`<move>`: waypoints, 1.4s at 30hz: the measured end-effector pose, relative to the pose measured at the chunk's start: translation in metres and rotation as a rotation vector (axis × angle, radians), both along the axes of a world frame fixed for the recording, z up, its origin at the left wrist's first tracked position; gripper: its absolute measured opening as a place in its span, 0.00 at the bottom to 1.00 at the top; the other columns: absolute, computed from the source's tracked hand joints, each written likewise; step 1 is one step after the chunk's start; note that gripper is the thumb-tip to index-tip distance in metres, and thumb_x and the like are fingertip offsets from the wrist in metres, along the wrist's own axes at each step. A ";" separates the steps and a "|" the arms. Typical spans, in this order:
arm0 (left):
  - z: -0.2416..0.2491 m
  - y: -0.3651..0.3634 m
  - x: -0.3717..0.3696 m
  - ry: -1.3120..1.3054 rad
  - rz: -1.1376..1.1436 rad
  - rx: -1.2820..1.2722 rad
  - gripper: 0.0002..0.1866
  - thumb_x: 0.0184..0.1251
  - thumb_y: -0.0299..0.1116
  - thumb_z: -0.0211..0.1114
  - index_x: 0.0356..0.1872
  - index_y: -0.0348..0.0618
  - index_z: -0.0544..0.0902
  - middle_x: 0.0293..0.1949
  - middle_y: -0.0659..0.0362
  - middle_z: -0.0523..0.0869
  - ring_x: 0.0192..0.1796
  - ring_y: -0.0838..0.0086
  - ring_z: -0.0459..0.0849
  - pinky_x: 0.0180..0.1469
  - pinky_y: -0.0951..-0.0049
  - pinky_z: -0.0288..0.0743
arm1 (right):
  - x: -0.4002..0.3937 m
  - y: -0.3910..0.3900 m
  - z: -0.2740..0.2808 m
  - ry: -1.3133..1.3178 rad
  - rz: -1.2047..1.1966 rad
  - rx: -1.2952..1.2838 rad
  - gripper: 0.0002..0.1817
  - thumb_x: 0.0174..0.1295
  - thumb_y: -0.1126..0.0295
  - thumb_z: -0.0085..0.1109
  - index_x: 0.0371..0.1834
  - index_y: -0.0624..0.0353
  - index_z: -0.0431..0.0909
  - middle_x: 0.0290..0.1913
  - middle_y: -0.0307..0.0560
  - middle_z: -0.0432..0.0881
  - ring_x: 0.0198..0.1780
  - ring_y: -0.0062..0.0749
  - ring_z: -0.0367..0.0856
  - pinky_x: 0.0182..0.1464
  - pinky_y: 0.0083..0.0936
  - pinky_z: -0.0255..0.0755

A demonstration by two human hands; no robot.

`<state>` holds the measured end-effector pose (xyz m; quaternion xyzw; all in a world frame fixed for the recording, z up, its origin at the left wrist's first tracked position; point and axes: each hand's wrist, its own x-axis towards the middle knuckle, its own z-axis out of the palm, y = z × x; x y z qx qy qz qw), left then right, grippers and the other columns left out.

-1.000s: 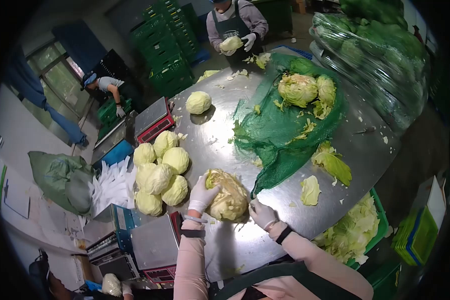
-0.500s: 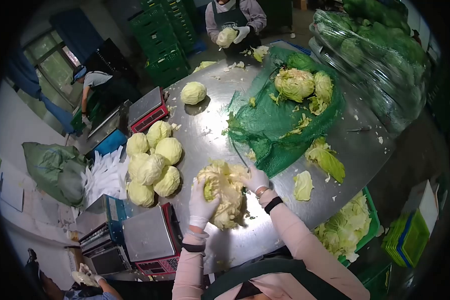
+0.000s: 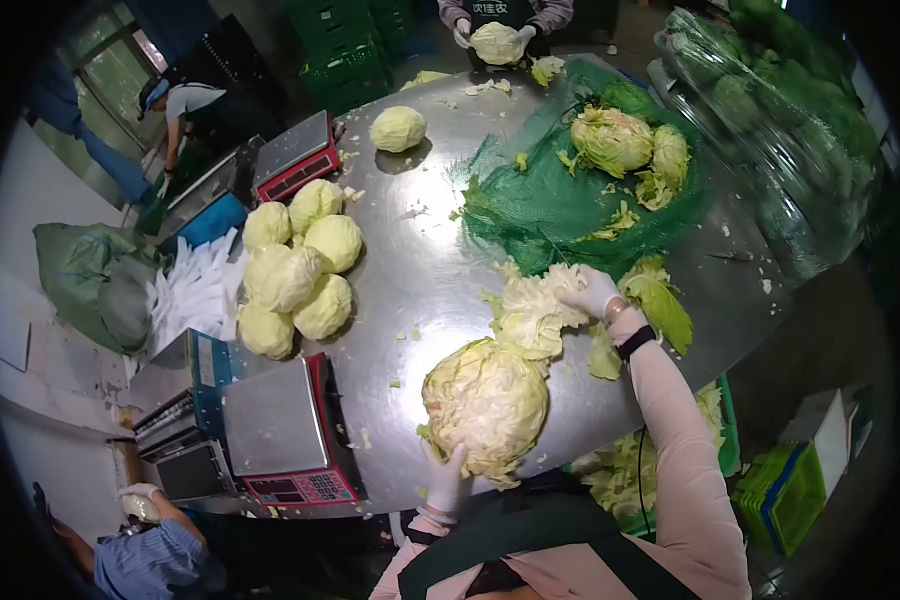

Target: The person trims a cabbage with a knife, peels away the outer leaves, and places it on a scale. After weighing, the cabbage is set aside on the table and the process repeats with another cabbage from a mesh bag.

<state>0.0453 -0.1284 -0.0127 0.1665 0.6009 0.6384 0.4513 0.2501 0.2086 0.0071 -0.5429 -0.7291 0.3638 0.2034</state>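
A large pale cabbage (image 3: 484,402) with ragged outer leaves rests at the near edge of the metal table (image 3: 410,285). My left hand (image 3: 444,474), in a white glove, lies against its lower left side with the fingers apart. My right hand (image 3: 590,293), also gloved, is closed on a torn cabbage leaf (image 3: 532,315) above and right of the cabbage. Near this hand lies a loose green leaf (image 3: 660,305). Several trimmed cabbages (image 3: 287,277) are piled at the left, and a single one (image 3: 398,129) sits farther back.
Two red scales (image 3: 282,430) (image 3: 295,158) stand along the left edge. A green net (image 3: 550,220) holds cabbages at the right, near a knife (image 3: 730,256). Crates of leaves (image 3: 625,478) stand below right. Co-workers (image 3: 500,15) are across the table and at left.
My right hand has moved right and away from the cabbage with a leaf in it. My left hand has slid down to the cabbage's lower side. The view has shifted.
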 end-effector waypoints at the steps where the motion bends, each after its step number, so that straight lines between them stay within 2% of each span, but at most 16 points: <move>1: -0.001 -0.004 0.006 -0.019 -0.004 -0.005 0.36 0.59 0.31 0.64 0.66 0.38 0.54 0.59 0.52 0.68 0.58 0.67 0.68 0.60 0.69 0.64 | 0.003 0.003 0.004 -0.224 -0.023 0.115 0.36 0.43 0.44 0.66 0.50 0.60 0.75 0.40 0.57 0.83 0.43 0.45 0.82 0.46 0.34 0.73; 4: -0.002 -0.014 -0.001 0.084 -0.368 -0.067 0.31 0.62 0.31 0.62 0.63 0.37 0.58 0.56 0.53 0.71 0.56 0.68 0.71 0.59 0.68 0.66 | 0.017 -0.007 0.026 -0.248 -0.118 0.177 0.29 0.52 0.47 0.62 0.47 0.59 0.74 0.33 0.54 0.82 0.37 0.44 0.82 0.40 0.34 0.73; 6: -0.006 -0.020 -0.031 0.149 -0.487 -0.194 0.25 0.62 0.34 0.62 0.59 0.37 0.67 0.51 0.54 0.76 0.51 0.71 0.75 0.55 0.70 0.69 | 0.030 -0.034 0.034 0.291 -0.221 0.018 0.18 0.62 0.55 0.55 0.43 0.59 0.74 0.27 0.52 0.80 0.29 0.40 0.80 0.33 0.31 0.71; 7: -0.005 -0.017 -0.047 0.206 -0.550 -0.331 0.23 0.62 0.35 0.62 0.57 0.38 0.71 0.48 0.55 0.78 0.48 0.72 0.77 0.52 0.72 0.71 | 0.037 -0.055 0.047 0.272 -0.188 0.059 0.13 0.66 0.61 0.51 0.43 0.60 0.74 0.24 0.50 0.78 0.24 0.36 0.77 0.30 0.27 0.69; 9: 0.020 0.011 -0.058 0.379 -0.251 -0.224 0.21 0.61 0.35 0.64 0.53 0.38 0.74 0.42 0.56 0.81 0.44 0.73 0.79 0.49 0.73 0.74 | 0.055 -0.097 0.036 0.218 -0.119 0.110 0.14 0.66 0.61 0.50 0.43 0.60 0.74 0.23 0.47 0.77 0.22 0.30 0.76 0.27 0.27 0.68; 11: 0.022 0.045 -0.066 0.652 -0.282 -0.076 0.24 0.57 0.33 0.67 0.54 0.36 0.73 0.46 0.50 0.81 0.48 0.67 0.80 0.53 0.69 0.73 | 0.062 -0.145 0.047 0.309 -0.139 -0.313 0.12 0.66 0.64 0.49 0.43 0.61 0.75 0.23 0.42 0.77 0.19 0.21 0.74 0.23 0.21 0.67; 13: 0.046 0.086 -0.061 0.818 -0.458 0.005 0.29 0.54 0.36 0.69 0.56 0.35 0.72 0.50 0.46 0.78 0.54 0.60 0.77 0.58 0.68 0.69 | 0.058 -0.185 0.028 0.354 -0.161 -0.315 0.13 0.65 0.66 0.51 0.47 0.61 0.74 0.21 0.38 0.76 0.17 0.17 0.71 0.21 0.17 0.66; 17: 0.024 0.137 -0.046 0.632 -0.804 0.063 0.43 0.48 0.44 0.73 0.62 0.33 0.64 0.56 0.43 0.73 0.61 0.56 0.70 0.63 0.66 0.63 | 0.014 -0.238 0.010 0.263 -0.238 -0.142 0.25 0.56 0.57 0.61 0.53 0.60 0.72 0.33 0.51 0.81 0.28 0.36 0.81 0.33 0.30 0.75; 19: 0.016 0.141 -0.041 0.736 -0.857 0.076 0.46 0.46 0.46 0.73 0.64 0.32 0.61 0.57 0.41 0.71 0.62 0.54 0.68 0.64 0.64 0.62 | -0.010 -0.247 0.016 -0.150 -0.238 0.360 0.35 0.50 0.53 0.63 0.59 0.59 0.67 0.41 0.58 0.79 0.34 0.51 0.81 0.39 0.38 0.76; 20: 0.015 0.140 -0.038 0.846 -0.900 0.073 0.50 0.45 0.49 0.74 0.65 0.32 0.59 0.58 0.40 0.70 0.63 0.53 0.67 0.65 0.63 0.61 | -0.016 -0.251 0.021 -0.241 -0.227 0.275 0.37 0.49 0.54 0.62 0.62 0.59 0.63 0.45 0.61 0.76 0.35 0.56 0.79 0.39 0.43 0.75; 23: 0.016 0.120 -0.031 0.921 -0.815 0.025 0.50 0.45 0.49 0.73 0.66 0.32 0.57 0.58 0.40 0.68 0.63 0.51 0.66 0.65 0.63 0.60 | -0.009 -0.255 0.012 -0.304 -0.266 0.192 0.32 0.50 0.57 0.59 0.58 0.58 0.65 0.40 0.60 0.78 0.33 0.56 0.80 0.37 0.45 0.75; 24: 0.016 0.113 -0.030 0.919 -0.826 0.038 0.50 0.45 0.49 0.73 0.66 0.32 0.57 0.58 0.40 0.68 0.63 0.51 0.66 0.65 0.63 0.60 | -0.004 -0.256 0.012 -0.295 -0.343 0.204 0.21 0.51 0.61 0.56 0.48 0.54 0.70 0.32 0.59 0.79 0.30 0.57 0.79 0.34 0.47 0.73; 30: -0.011 0.077 -0.027 0.940 -0.624 0.033 0.51 0.46 0.49 0.71 0.67 0.33 0.54 0.60 0.39 0.64 0.62 0.48 0.64 0.64 0.59 0.61 | 0.043 -0.222 -0.036 -0.278 -0.657 0.123 0.12 0.52 0.63 0.55 0.34 0.60 0.75 0.25 0.61 0.78 0.33 0.58 0.78 0.35 0.44 0.71; 34: -0.008 0.084 -0.029 0.871 -0.561 0.060 0.51 0.45 0.49 0.71 0.67 0.36 0.54 0.60 0.40 0.64 0.61 0.48 0.65 0.63 0.58 0.61 | 0.059 -0.216 -0.029 -0.400 -0.576 -0.003 0.14 0.57 0.61 0.55 0.42 0.57 0.76 0.31 0.61 0.79 0.37 0.57 0.78 0.39 0.40 0.72; 36: -0.011 0.083 -0.025 0.877 -0.547 0.037 0.52 0.44 0.49 0.72 0.68 0.39 0.54 0.60 0.40 0.64 0.61 0.48 0.66 0.62 0.58 0.62 | 0.038 -0.237 0.024 -0.217 -0.472 0.474 0.14 0.63 0.59 0.48 0.47 0.54 0.73 0.34 0.59 0.80 0.38 0.56 0.78 0.40 0.43 0.72; 42: -0.008 0.086 -0.024 0.877 -0.547 -0.006 0.51 0.44 0.50 0.71 0.67 0.39 0.55 0.60 0.42 0.64 0.59 0.47 0.67 0.59 0.57 0.65 | 0.000 -0.299 0.061 -0.250 0.037 0.073 0.13 0.65 0.59 0.47 0.44 0.54 0.75 0.35 0.53 0.81 0.37 0.53 0.79 0.37 0.41 0.73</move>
